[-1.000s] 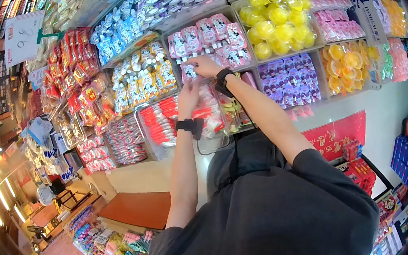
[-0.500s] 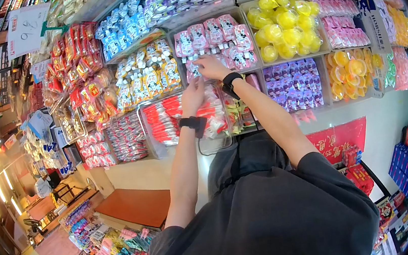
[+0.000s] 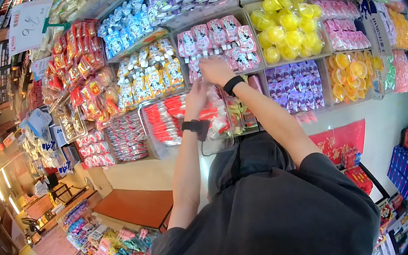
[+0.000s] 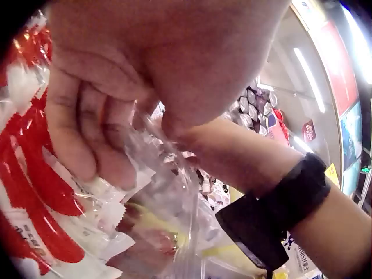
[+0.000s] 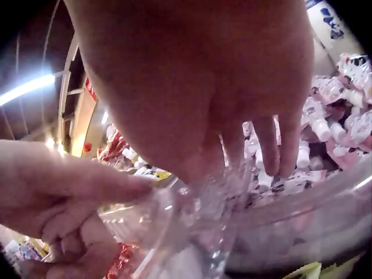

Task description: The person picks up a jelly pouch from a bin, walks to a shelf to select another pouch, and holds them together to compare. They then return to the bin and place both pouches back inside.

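Note:
My left hand [image 3: 196,99] is over the front of a bin of red-and-white packets [image 3: 160,122]. Its thumb and index finger pinch clear plastic [image 4: 186,197] at the bin's edge, while the other fingers curl above the packets. Close beyond it, my right hand [image 3: 216,71] reaches down at the near side of a bin of pink printed pouches [image 3: 222,29] with white caps. In the right wrist view its thumb side meets the same clear plastic [image 5: 224,200], and two fingers hang over the pouches. The right thumb tip is hidden.
Yellow-orange pouches [image 3: 149,78] lie left of the pink ones. To the right are yellow round cups [image 3: 286,28], purple packets [image 3: 294,83] and orange cups [image 3: 350,71]. Red bagged goods [image 3: 78,56] hang at the left. A brown tabletop [image 3: 135,207] is at lower left.
The right hand has tipped further down, its fingers now mostly hidden behind its back. The left hand stays beside it at the bin edge. The head view has shifted slightly.

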`<state>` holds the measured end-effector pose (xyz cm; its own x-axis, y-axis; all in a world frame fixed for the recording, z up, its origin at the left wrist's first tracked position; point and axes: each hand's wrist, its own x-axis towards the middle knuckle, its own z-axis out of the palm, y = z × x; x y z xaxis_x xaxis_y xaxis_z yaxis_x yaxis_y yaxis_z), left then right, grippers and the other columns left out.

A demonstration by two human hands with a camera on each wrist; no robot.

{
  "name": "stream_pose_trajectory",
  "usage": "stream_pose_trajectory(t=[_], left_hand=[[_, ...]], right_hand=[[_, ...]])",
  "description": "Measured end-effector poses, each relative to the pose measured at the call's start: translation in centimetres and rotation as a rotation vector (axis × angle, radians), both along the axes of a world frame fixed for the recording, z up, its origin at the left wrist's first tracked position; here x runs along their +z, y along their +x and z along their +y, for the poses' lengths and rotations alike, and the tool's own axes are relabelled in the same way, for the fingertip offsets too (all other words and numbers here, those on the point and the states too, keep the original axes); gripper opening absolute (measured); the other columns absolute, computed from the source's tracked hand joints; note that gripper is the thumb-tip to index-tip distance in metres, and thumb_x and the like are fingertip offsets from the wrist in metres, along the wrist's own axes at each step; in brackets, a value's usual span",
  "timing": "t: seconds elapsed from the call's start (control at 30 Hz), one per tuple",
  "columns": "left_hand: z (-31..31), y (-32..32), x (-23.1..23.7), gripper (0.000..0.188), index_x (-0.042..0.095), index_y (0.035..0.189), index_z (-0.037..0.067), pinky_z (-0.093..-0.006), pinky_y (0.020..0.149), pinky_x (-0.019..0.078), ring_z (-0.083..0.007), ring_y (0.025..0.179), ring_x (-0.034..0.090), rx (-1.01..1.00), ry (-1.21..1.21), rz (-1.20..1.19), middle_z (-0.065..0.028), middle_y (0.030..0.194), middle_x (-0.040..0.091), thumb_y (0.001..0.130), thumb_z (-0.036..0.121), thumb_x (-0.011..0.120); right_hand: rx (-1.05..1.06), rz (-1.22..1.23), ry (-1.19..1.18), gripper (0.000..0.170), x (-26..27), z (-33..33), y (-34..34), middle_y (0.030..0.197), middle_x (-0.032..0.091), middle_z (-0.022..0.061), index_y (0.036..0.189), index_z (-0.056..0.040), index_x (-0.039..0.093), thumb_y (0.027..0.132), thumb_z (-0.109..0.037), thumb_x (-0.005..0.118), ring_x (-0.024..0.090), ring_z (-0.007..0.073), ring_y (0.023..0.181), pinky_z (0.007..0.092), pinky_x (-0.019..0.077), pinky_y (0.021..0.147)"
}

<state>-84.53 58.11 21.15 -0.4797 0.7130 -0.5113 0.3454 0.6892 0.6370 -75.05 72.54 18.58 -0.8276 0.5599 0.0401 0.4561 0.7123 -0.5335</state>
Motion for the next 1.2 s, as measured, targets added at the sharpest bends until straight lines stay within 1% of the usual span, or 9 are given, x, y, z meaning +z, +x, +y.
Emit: stream_pose_trajectory(t=[0.27,0.37,0.43,0.5,0.7,0.8,0.9,1.03,1.2], left_hand=[[-0.2,-0.4,-0.8,0.054,0.044,0.153,0.009,-0.0324,0.053,0.0573,-0.0196,0.057,0.069,0.047,0.038,-0.078,-0.0106,0.076,0.070,0.108,0.040,0.049],[-0.7,0.5,1.2,0.056,0.042,0.155,0.009,-0.0340,0.055,0.0579,-0.0203,0.057,0.069,0.024,0.056,-0.058,-0.0121,0.086,0.071,0.109,0.038,0.049],[-1.1,1.6,3.9,0.054,0.040,0.156,0.008,-0.0323,0.063,0.0583,-0.0176,0.068,0.071,0.066,0.083,-0.123,-0.0114,0.094,0.072,0.108,0.029,0.052],[-2.1,2.4,4.9,0.053,0.040,0.156,0.008,-0.0313,0.068,0.0580,-0.0165,0.077,0.072,0.093,0.168,-0.136,-0.0116,0.096,0.072,0.107,0.023,0.054],[-7.3,3.4,5.3,0.023,0.061,0.112,0.001,-0.0296,0.075,0.0551,-0.0164,0.079,0.067,0.093,0.403,-0.059,-0.0074,0.088,0.068,0.094,-0.002,0.048],[-9.9,4.7,7.3,0.017,0.057,0.086,0.001,-0.0285,0.066,0.0495,-0.0143,0.070,0.059,0.219,0.400,-0.098,-0.0031,0.077,0.061,0.083,-0.009,0.043],[-12.7,5.8,8.9,0.014,0.059,0.078,-0.001,-0.0345,0.062,0.0464,-0.0145,0.066,0.056,0.243,0.323,0.122,-0.0061,0.067,0.058,0.083,-0.005,0.048],[-16.7,6.1,9.3,0.011,0.054,0.070,-0.001,-0.0312,0.057,0.0364,-0.0129,0.063,0.047,0.368,0.315,-0.195,-0.0020,0.063,0.049,0.079,0.001,0.048],[-16.3,9.2,10.6,0.038,0.055,0.072,0.001,-0.0316,0.058,0.0373,-0.0126,0.063,0.050,0.251,0.160,-0.150,-0.0016,0.063,0.050,0.100,0.026,0.052]], right_hand=[[0.040,-0.025,-0.257,0.029,1.1,0.7,0.5,0.121,0.070,0.0130,0.115,-0.0101,0.068,0.091,-0.026,0.061,0.067,0.0350,0.111,0.0531,0.0555,0.088],[0.051,0.103,-0.282,0.032,0.9,0.7,1.4,0.124,0.069,0.0164,0.119,-0.0077,0.066,0.093,-0.025,0.059,0.065,0.0360,0.114,0.0524,0.0536,0.094],[0.081,0.338,-0.198,0.036,-1.1,0.0,1.9,0.123,0.070,0.0182,0.124,-0.0068,0.064,0.094,-0.025,0.058,0.065,0.0378,0.114,0.0510,0.0523,0.097],[0.083,0.301,-0.338,0.038,-0.6,0.0,2.9,0.124,0.069,0.0199,0.126,-0.0044,0.066,0.096,-0.026,0.058,0.065,0.0399,0.115,0.0486,0.0509,0.099],[0.084,0.204,-0.526,0.035,2.9,-1.5,6.7,0.116,0.071,0.0183,0.123,-0.0036,0.067,0.098,-0.027,0.061,0.065,0.0379,0.112,0.0461,0.0509,0.097],[0.161,0.285,-0.330,0.034,2.8,-2.6,7.8,0.121,0.069,0.0173,0.123,-0.0032,0.067,0.098,-0.026,0.061,0.064,0.0375,0.115,0.0458,0.0501,0.099],[0.086,0.351,-0.342,0.031,3.7,-3.6,8.9,0.123,0.067,0.0163,0.121,-0.0067,0.069,0.098,-0.027,0.061,0.063,0.0379,0.116,0.0484,0.0500,0.098],[-0.021,0.390,-0.281,0.036,3.4,-5.4,10.0,0.123,0.065,0.0185,0.126,-0.0049,0.064,0.098,-0.027,0.061,0.061,0.0395,0.117,0.0489,0.0491,0.099],[-0.017,0.406,-0.412,0.037,5.1,-8.1,13.5,0.122,0.064,0.0210,0.128,-0.0021,0.061,0.098,-0.025,0.062,0.061,0.0412,0.116,0.0480,0.0497,0.098]])
